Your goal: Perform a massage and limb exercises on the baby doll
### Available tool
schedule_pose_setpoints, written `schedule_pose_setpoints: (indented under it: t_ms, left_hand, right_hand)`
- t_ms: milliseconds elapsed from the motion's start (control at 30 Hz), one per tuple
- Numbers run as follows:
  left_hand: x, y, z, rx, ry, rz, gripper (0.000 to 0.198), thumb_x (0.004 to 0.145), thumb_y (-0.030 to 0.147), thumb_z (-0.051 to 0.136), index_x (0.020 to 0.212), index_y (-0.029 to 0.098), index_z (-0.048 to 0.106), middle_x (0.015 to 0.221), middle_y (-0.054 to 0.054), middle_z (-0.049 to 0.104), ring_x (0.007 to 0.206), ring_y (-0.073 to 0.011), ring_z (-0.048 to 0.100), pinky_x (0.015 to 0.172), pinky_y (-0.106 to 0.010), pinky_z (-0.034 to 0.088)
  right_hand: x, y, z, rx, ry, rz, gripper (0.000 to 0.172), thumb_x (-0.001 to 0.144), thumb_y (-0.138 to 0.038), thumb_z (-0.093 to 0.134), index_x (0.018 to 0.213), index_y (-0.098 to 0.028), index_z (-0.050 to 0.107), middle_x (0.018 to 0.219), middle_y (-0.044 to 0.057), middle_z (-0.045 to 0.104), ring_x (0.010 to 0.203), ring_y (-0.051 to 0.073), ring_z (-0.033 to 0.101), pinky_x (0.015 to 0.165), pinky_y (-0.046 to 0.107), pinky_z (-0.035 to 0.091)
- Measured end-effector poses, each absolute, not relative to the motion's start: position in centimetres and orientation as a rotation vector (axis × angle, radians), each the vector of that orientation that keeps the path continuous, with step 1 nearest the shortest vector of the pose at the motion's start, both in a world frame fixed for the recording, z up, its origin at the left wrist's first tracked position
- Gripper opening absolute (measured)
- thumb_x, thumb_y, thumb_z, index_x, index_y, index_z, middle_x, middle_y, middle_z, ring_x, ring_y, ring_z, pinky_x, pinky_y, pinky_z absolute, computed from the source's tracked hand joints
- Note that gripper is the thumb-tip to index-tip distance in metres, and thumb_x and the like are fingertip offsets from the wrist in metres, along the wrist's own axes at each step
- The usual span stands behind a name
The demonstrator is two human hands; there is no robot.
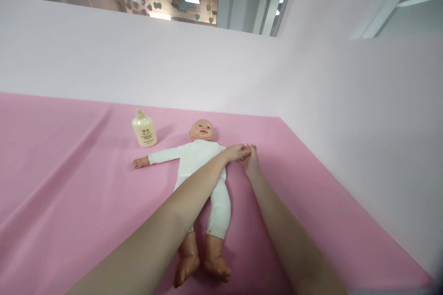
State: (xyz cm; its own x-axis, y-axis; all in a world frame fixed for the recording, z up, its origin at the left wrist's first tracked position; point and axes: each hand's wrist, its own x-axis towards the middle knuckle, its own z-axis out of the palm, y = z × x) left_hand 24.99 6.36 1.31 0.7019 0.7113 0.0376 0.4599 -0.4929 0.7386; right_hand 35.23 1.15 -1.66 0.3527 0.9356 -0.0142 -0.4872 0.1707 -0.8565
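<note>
A baby doll with a bald plastic head and a white cloth body lies face up on the pink cloth. My left forearm crosses over its torso. At the end of the doll's arm on the right side of the view, my left hand is closed, fingers curled around that arm. My right hand meets it there from the right, palm up, its fingers closed around the doll's hand, which is mostly hidden between my hands. The doll's other arm stretches out to the left, and its bare feet point toward me.
A cream lotion bottle with a pump top stands left of the doll's head. The pink cloth has long creases on the left. White walls rise behind and to the right, with windows above.
</note>
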Motion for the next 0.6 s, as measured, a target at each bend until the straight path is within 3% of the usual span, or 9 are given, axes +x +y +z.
schedule_pose_setpoints:
  t_ms: [133,300,467,600]
  left_hand:
    - [25.1,6.4,1.5,2.170,0.904,0.485,0.048,0.099,0.056,0.035,0.105,0.017,0.063,0.096,-0.007,0.073,0.082,-0.0187,0.067,0.074,-0.028,0.051]
    - [25.0,6.4,2.2,2.183,0.933,0.551,0.041,0.100,0.042,0.031,0.097,0.018,0.064,0.107,-0.009,0.071,0.101,-0.0208,0.064,0.091,-0.030,0.048]
    - [24.8,6.2,2.6,2.168,0.909,0.563,0.036,0.098,0.036,0.035,0.095,0.016,0.064,0.102,-0.007,0.070,0.095,-0.0195,0.063,0.088,-0.029,0.048]
    - [24.9,6.3,2.4,2.130,0.889,0.555,0.035,0.096,0.036,0.037,0.100,0.016,0.065,0.097,-0.005,0.070,0.088,-0.0182,0.063,0.080,-0.029,0.051]
  right_hand:
    - [35.0,1.0,-1.3,-0.916,-0.525,1.124,0.035,0.087,-0.061,0.057,0.092,-0.027,0.061,0.079,-0.002,0.067,0.063,0.016,0.063,0.049,0.025,0.046]
    - [34.7,0.6,-0.8,-0.931,-0.481,1.142,0.047,0.089,-0.070,0.046,0.097,-0.027,0.063,0.088,0.001,0.071,0.070,0.017,0.066,0.052,0.027,0.047]
    - [34.9,0.7,-0.6,-0.922,-0.396,1.171,0.062,0.092,-0.075,0.027,0.103,-0.026,0.064,0.103,0.007,0.072,0.080,0.021,0.067,0.052,0.031,0.048]
    - [35.3,1.0,-1.2,-0.940,-0.466,1.132,0.053,0.093,-0.065,0.027,0.099,-0.027,0.064,0.106,0.006,0.071,0.086,0.022,0.068,0.053,0.031,0.049]
